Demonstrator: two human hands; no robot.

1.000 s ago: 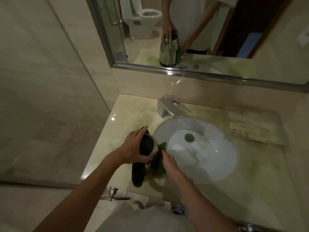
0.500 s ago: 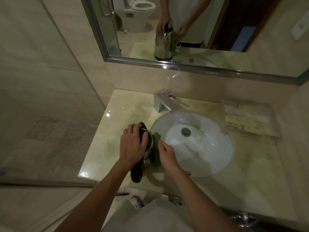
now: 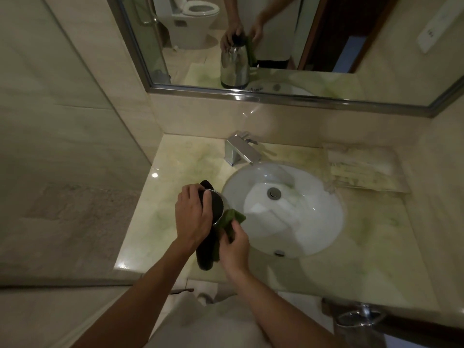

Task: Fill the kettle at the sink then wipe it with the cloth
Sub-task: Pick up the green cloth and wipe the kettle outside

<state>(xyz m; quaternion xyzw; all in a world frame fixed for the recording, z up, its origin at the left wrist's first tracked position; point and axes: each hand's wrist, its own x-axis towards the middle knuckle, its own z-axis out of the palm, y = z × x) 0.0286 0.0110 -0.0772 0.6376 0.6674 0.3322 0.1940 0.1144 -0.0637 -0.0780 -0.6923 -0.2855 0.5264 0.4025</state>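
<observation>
Now right hand point(image 3: 234, 247) presses cloth point(image 3: 232, 219) — kettle point(image 3: 213, 204).

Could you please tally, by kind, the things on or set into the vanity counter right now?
Kettle: 1
Green cloth: 1
Tap: 1
Sink basin: 1
Clear tray: 1
Total: 5

- Your kettle point(image 3: 213, 204) has a shiny silver body with a black lid and black handle.
- The cloth point(image 3: 229, 221) you've got is dark green.
- Sink point(image 3: 313, 237) is plain white, with a chrome tap point(image 3: 239, 151).
- The counter point(image 3: 175, 172) is cream marble with blotchy green veining.
- Mirror point(image 3: 276, 46) frame is silver.
</observation>
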